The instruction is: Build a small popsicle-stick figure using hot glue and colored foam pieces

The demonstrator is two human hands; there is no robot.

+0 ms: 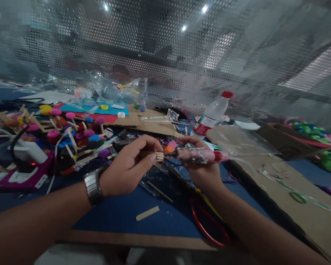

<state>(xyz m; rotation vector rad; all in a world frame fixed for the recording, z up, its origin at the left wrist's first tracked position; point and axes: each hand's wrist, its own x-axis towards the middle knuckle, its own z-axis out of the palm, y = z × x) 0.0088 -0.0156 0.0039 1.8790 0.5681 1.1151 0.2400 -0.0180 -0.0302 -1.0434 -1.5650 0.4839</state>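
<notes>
Between the thumb and fingers of my left hand [129, 165] are small wooden craft sticks [160, 156], partly hidden by the fingers. My right hand [204, 173] is wrapped round a pink, glue-stained hot glue gun [195, 155], whose nozzle points left at the sticks. Whether the nozzle touches them I cannot tell. An orange disc-like piece [169, 148] shows just behind the nozzle. Below my hands, a cut craft stick [147, 213] lies on the blue table. Red-handled scissors [206, 224] lie under my right forearm, partly covered by it.
To the left are a purple power strip [41, 175] with a white plug and a heap of craft-stick pieces with coloured pompom-like tops [79, 136]. A water bottle [212, 114] stands behind my right hand. Cardboard [287, 198] covers the right side. A perforated metal screen [154, 55] rises behind.
</notes>
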